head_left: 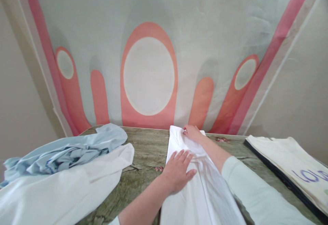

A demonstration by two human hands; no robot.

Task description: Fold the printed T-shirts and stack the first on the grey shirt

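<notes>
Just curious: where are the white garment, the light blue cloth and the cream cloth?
white garment (205, 190), head view, smooth lower part.
light blue cloth (77, 149), head view, crumpled middle.
cream cloth (287, 156), head view, flat top face.

The left hand (176, 172) lies flat, palm down, on the near half of the white garment (202, 190), fingers spread and pointing away, thumb out to the right. Its forearm is bare and runs back towards the body. The right hand (192, 132) reaches past it to the garment's far end, fingers bent onto the cloth; whether they pinch it is unclear. The right arm is stretched out, in a pale sleeve.
</notes>
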